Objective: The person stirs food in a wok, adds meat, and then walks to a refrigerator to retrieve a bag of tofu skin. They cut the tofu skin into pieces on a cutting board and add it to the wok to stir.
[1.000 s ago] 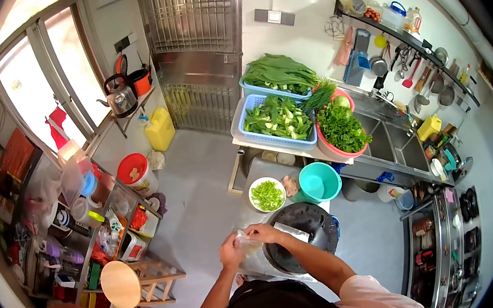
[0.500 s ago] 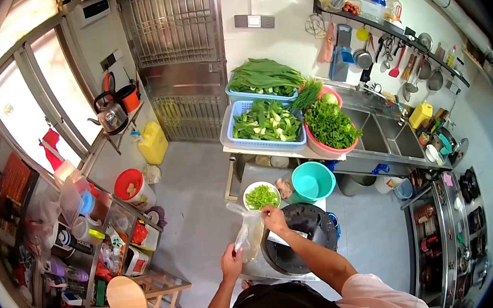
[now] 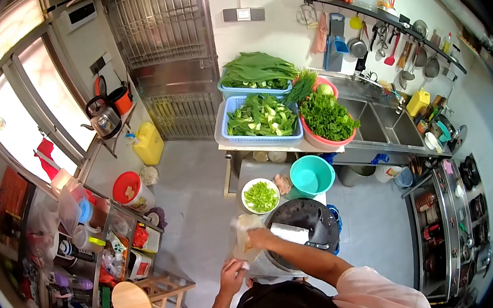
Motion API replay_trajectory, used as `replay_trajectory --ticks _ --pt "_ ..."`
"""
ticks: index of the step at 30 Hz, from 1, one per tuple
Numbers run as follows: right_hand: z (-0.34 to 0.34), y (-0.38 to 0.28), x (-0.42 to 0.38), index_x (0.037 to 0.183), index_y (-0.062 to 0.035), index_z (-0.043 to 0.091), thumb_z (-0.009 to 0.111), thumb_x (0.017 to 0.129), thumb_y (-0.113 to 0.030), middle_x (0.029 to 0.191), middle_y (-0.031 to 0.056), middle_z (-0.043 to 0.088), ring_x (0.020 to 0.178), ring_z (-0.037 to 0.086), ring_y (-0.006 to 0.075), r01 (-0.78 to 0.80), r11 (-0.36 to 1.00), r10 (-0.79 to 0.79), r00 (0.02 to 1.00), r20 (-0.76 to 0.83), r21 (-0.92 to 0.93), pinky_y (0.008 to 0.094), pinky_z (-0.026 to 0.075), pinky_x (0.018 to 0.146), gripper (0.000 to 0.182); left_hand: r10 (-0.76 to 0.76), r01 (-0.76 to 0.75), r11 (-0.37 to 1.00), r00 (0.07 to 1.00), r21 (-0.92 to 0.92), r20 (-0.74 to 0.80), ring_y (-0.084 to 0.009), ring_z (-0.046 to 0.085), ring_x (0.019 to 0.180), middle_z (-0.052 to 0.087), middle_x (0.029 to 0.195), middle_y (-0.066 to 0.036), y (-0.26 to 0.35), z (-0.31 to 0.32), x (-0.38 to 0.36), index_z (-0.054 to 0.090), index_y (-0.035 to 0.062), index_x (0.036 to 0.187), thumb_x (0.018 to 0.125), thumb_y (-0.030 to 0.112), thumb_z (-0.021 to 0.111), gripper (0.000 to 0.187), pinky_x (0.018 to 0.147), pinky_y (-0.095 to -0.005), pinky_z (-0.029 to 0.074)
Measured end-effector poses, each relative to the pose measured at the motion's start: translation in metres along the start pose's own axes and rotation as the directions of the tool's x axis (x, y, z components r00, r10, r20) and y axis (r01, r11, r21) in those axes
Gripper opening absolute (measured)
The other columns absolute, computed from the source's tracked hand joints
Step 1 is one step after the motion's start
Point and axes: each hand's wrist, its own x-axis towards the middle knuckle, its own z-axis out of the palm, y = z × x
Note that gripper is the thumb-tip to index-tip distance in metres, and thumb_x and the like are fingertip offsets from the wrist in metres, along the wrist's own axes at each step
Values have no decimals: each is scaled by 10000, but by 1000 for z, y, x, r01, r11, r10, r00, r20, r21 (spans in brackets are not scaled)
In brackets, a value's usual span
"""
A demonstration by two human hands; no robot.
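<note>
A thin, clear plastic bag (image 3: 244, 232) hangs between my hands, blurred by motion. My right hand (image 3: 260, 238) is at the bag's upper right, its fingers hidden by the bag and blur. Lower down, my left hand (image 3: 233, 275) is closed on the bag's edge. Just right of my right hand, a cleaver (image 3: 291, 232) lies on the round black chopping board (image 3: 310, 213). Behind the bag stands a white bowl (image 3: 262, 212) of chopped greens (image 3: 260, 197). A piece of pale meat or root (image 3: 283, 184) lies beside the bowl.
A teal basin (image 3: 312, 176) is behind the board. Farther back are a blue basket (image 3: 266, 140) of cut greens, a red basin (image 3: 323, 140) of leafy herbs, and a sink (image 3: 369, 120). On the left are a wooden stool (image 3: 132, 304) and a cluttered shelf (image 3: 99, 271).
My right hand has moved down and left, toward or into the bag. My left hand has dropped slightly lower. More of the cleaver now shows on the board.
</note>
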Motion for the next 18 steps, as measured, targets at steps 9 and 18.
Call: replay_trajectory --ticks 9,18 --pt "-139 65 -41 1151 0 609 609 805 -242 963 154 687 738 684 243 -241 530 -5 958 287 813 342 541 578 422 -32 -45 952 969 302 245 -230 558 912 638 928 -26 -12 -2 -14 685 126 981 731 124 683 250 853 -385 376" --pt "-259 277 60 927 -100 677 614 826 -188 912 143 649 842 623 352 -289 878 465 332 -821 381 435 500 713 148 -171 153 942 985 299 34 -287 555 1041 629 1076 -73 2 17 -30 649 103 1062 709 55 705 361 927 -415 391"
